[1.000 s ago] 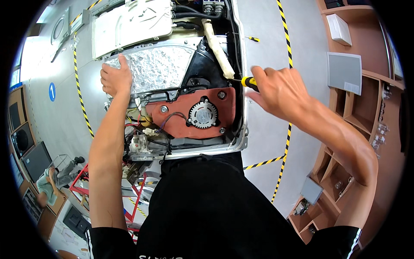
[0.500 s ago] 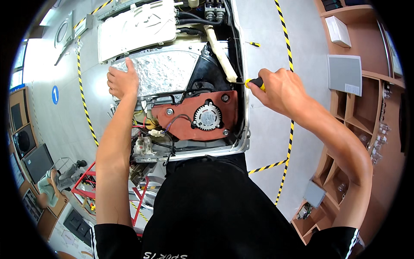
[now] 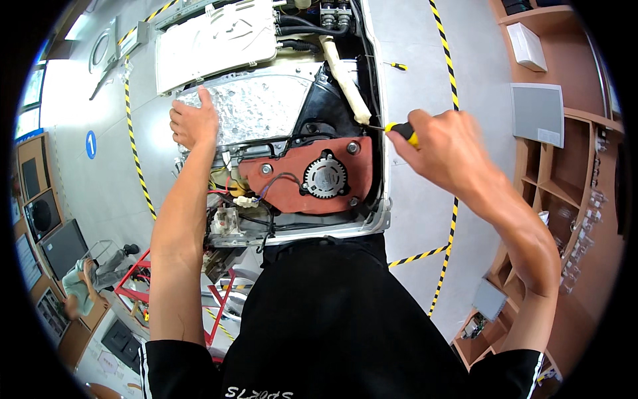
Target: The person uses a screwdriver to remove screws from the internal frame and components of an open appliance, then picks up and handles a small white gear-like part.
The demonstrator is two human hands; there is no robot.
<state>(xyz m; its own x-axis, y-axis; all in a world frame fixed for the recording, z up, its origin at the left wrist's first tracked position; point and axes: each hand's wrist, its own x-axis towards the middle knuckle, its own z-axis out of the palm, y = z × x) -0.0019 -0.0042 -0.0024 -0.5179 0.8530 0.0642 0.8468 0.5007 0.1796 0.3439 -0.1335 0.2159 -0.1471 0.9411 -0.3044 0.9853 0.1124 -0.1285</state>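
A washing machine (image 3: 372,229) with its cover off lies in front of me. My right hand (image 3: 448,143) is closed around the black-and-yellow handle of a screwdriver (image 3: 403,133). The thin shaft reaches left across the machine's right side edge, near the lower end of a cream-coloured tube (image 3: 347,83); its tip I cannot make out. At the left edge of a silver foil-covered panel (image 3: 256,106), my left hand (image 3: 194,123) has its fingers bent over the side and its thumb raised. Nearer me sits a reddish-brown plate (image 3: 282,156) with a round motor-like part (image 3: 325,178).
A white plastic housing (image 3: 216,50) and black hoses (image 3: 309,30) fill the machine's far end. A second screwdriver (image 3: 399,66) lies to the right. Wooden shelves (image 3: 565,173) stand farther right. Left are a red frame (image 3: 129,289) and a seated person (image 3: 86,279).
My right wrist has turned with the screwdriver, and the right elbow has come inward. My left hand stays at the panel's edge. The whole view has shifted slightly.
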